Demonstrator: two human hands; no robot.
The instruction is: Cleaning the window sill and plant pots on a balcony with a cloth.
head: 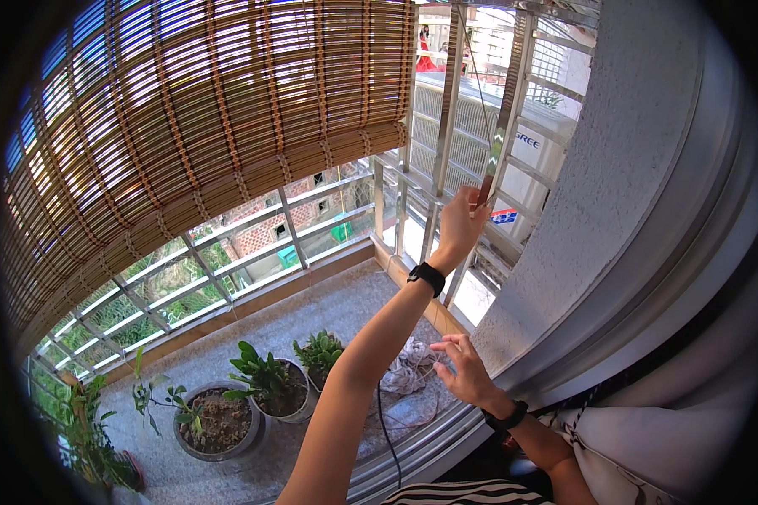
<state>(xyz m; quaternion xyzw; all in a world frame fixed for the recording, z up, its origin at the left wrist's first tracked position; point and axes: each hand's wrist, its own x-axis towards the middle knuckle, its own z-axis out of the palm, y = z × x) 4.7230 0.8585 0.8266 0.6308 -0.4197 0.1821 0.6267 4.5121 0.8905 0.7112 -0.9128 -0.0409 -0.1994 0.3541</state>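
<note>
My left hand [461, 221] is raised at a shiny metal post [502, 120] of the window grille. Its fingers are pinched around a thin dark cord [478, 82] that slants down from the top; the exact grip is partly hidden. A bamboo roller blind [246, 95] hangs to the left, its lower edge rolled up. My right hand [464, 371] is lower down, with fingers apart and nothing visible in it. Beside its fingertips, a tangled heap of whitish cord [410, 369] lies on the stone sill [347, 297].
Several potted plants stand on the sill, among them a grey pot of soil [218, 420] and a leafy succulent [259, 372]. A Gree air-conditioner unit [537, 145] is outside the grille. A rough wall edge [613, 170], sliding-window tracks [417, 448] and a pale curtain [657, 435] border the right.
</note>
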